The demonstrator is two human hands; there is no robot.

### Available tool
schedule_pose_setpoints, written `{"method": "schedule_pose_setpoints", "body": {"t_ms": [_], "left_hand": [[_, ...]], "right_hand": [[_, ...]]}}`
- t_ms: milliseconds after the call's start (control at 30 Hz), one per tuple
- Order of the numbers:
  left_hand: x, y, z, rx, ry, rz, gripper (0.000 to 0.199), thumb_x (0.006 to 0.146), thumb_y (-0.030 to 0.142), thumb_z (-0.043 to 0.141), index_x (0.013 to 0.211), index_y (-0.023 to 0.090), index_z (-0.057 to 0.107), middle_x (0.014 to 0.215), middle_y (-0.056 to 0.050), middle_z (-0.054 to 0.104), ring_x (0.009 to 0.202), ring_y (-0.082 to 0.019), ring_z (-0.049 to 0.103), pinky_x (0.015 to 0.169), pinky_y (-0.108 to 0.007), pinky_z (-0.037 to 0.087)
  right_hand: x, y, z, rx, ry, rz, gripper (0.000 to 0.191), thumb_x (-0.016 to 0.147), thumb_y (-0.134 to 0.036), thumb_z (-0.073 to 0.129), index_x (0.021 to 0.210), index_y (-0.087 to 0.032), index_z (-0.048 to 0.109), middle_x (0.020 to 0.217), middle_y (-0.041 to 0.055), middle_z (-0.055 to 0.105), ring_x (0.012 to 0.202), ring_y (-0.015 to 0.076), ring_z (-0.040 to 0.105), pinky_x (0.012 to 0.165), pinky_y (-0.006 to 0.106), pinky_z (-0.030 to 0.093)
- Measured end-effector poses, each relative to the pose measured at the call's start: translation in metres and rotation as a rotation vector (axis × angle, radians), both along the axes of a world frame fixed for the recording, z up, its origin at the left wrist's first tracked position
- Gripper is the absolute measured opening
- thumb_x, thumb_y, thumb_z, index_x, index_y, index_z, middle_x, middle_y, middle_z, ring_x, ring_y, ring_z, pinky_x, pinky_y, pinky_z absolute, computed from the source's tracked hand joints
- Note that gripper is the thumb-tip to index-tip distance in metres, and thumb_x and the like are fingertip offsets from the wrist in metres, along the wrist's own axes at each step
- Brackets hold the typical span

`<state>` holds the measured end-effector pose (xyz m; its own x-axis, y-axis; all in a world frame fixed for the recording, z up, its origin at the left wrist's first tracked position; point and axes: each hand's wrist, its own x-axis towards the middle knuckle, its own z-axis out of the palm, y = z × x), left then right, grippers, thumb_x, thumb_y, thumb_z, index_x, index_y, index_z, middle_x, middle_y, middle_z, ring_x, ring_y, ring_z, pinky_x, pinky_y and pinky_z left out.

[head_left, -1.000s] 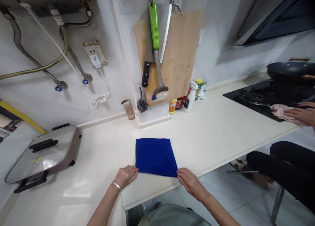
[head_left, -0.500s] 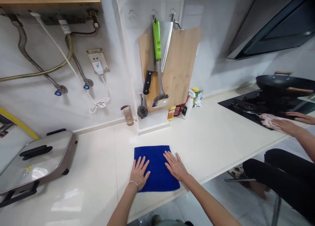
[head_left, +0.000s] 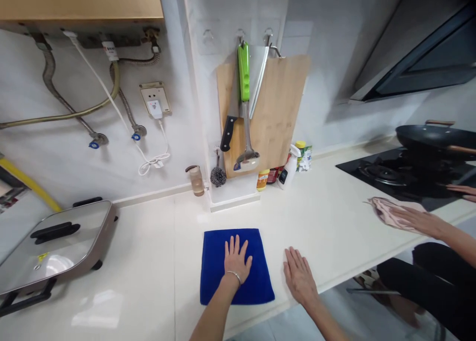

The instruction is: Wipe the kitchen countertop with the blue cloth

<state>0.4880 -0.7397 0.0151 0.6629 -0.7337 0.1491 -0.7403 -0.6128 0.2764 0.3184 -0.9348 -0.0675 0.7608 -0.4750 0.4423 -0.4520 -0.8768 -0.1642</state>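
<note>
A blue cloth (head_left: 215, 266) lies spread flat on the white countertop (head_left: 148, 261), close to its front edge. My left hand (head_left: 238, 259) rests palm down on the middle of the cloth, fingers spread, a thin bracelet at the wrist. To the right of the cloth, my right hand (head_left: 299, 276) lies flat on the bare counter near the edge, fingers stretched out and close together. It holds nothing and is apart from the cloth.
At the left stands an electric pan (head_left: 70, 247) with a glass lid. Bottles (head_left: 288, 167) and a brown cup (head_left: 196, 181) line the wall below a hanging cutting board (head_left: 282, 108). On the right, another person's hand presses a pink cloth (head_left: 390, 212) beside the stove (head_left: 394, 175) and wok (head_left: 431, 135).
My left hand has moved from the cloth's left edge to its middle. My right hand has left the cloth for the counter at right. The other person's pink cloth has moved left onto the counter.
</note>
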Motion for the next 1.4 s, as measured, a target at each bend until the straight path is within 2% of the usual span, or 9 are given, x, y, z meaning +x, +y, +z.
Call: {"method": "schedule_pose_setpoints", "body": {"t_ms": [100, 267, 433, 567, 733, 900, 1000, 1133, 1400], "left_hand": [[-0.005, -0.005, -0.008, -0.001, -0.014, 0.003, 0.061, 0.094, 0.054, 0.036, 0.150, 0.032, 0.028, 0.162, -0.010, 0.023, 0.149, -0.036, 0.015, 0.119, -0.065, 0.023], [0.008, 0.037, -0.009, 0.020, -0.041, -0.014, 0.058, 0.094, 0.050, 0.039, 0.150, 0.039, 0.026, 0.163, -0.003, 0.022, 0.150, -0.031, 0.017, 0.121, -0.059, 0.026], [0.038, 0.093, -0.002, 0.037, -0.066, 0.146, 0.056, 0.094, 0.049, 0.039, 0.149, 0.039, 0.030, 0.162, -0.001, 0.025, 0.150, -0.029, 0.020, 0.121, -0.056, 0.026], [0.072, 0.122, 0.003, 0.066, -0.053, 0.343, 0.056, 0.094, 0.050, 0.038, 0.148, 0.037, 0.033, 0.162, -0.001, 0.027, 0.150, -0.029, 0.019, 0.122, -0.055, 0.023], [0.109, 0.126, 0.002, 0.033, -0.041, 0.496, 0.057, 0.093, 0.052, 0.036, 0.148, 0.035, 0.035, 0.162, -0.002, 0.028, 0.150, -0.029, 0.017, 0.123, -0.054, 0.019], [0.122, 0.117, 0.003, 0.026, -0.052, 0.553, 0.058, 0.093, 0.049, 0.036, 0.148, 0.030, 0.035, 0.161, -0.006, 0.028, 0.150, -0.032, 0.017, 0.122, -0.056, 0.018], [0.112, 0.117, 0.006, 0.038, -0.042, 0.549, 0.058, 0.094, 0.047, 0.035, 0.149, 0.027, 0.034, 0.161, -0.008, 0.028, 0.150, -0.032, 0.018, 0.122, -0.056, 0.019], [0.076, 0.127, 0.007, 0.058, -0.048, 0.529, 0.057, 0.094, 0.043, 0.037, 0.149, 0.026, 0.034, 0.161, -0.009, 0.027, 0.149, -0.033, 0.017, 0.122, -0.056, 0.021], [-0.007, 0.211, -0.002, 0.118, -0.119, 0.303, 0.057, 0.095, 0.043, 0.037, 0.150, 0.035, 0.026, 0.161, -0.005, 0.026, 0.149, -0.031, 0.020, 0.118, -0.057, 0.031]], "right_hand": [[0.001, 0.003, 0.006, -0.015, -0.003, 0.002, 0.054, 0.097, -0.037, 0.030, 0.144, -0.012, 0.038, 0.150, 0.0146, 0.043, 0.142, 0.0265, 0.034, 0.117, 0.048, 0.030], [-0.003, 0.001, 0.014, -0.003, -0.013, 0.003, 0.052, 0.097, -0.035, 0.031, 0.143, -0.011, 0.039, 0.149, 0.0161, 0.044, 0.143, 0.0265, 0.033, 0.116, 0.050, 0.032], [-0.009, 0.000, 0.007, -0.007, -0.051, 0.031, 0.053, 0.096, -0.036, 0.033, 0.142, -0.011, 0.041, 0.148, 0.0170, 0.045, 0.142, 0.0290, 0.034, 0.114, 0.053, 0.034], [-0.010, -0.002, 0.005, -0.021, -0.115, 0.064, 0.054, 0.094, -0.039, 0.036, 0.139, -0.010, 0.044, 0.145, 0.0180, 0.049, 0.139, 0.0300, 0.039, 0.113, 0.053, 0.034], [-0.009, -0.003, 0.007, -0.023, -0.153, 0.090, 0.057, 0.092, -0.043, 0.037, 0.137, -0.010, 0.046, 0.141, 0.0181, 0.052, 0.136, 0.0302, 0.042, 0.112, 0.052, 0.036], [-0.007, -0.004, 0.007, 0.000, -0.108, 0.079, 0.057, 0.092, -0.043, 0.035, 0.137, -0.010, 0.046, 0.141, 0.0185, 0.052, 0.135, 0.0310, 0.043, 0.111, 0.052, 0.038], [-0.007, -0.003, 0.005, 0.010, -0.096, 0.069, 0.057, 0.093, -0.042, 0.033, 0.140, -0.010, 0.044, 0.143, 0.0188, 0.050, 0.137, 0.0314, 0.041, 0.111, 0.054, 0.037], [-0.009, -0.002, 0.001, 0.008, -0.070, 0.066, 0.057, 0.094, -0.040, 0.029, 0.141, -0.009, 0.042, 0.147, 0.0190, 0.045, 0.141, 0.0308, 0.036, 0.114, 0.055, 0.034], [-0.009, 0.000, -0.012, 0.019, -0.040, 0.048, 0.060, 0.094, -0.039, 0.026, 0.143, -0.007, 0.038, 0.150, 0.0190, 0.041, 0.143, 0.0310, 0.031, 0.116, 0.055, 0.029]]}}
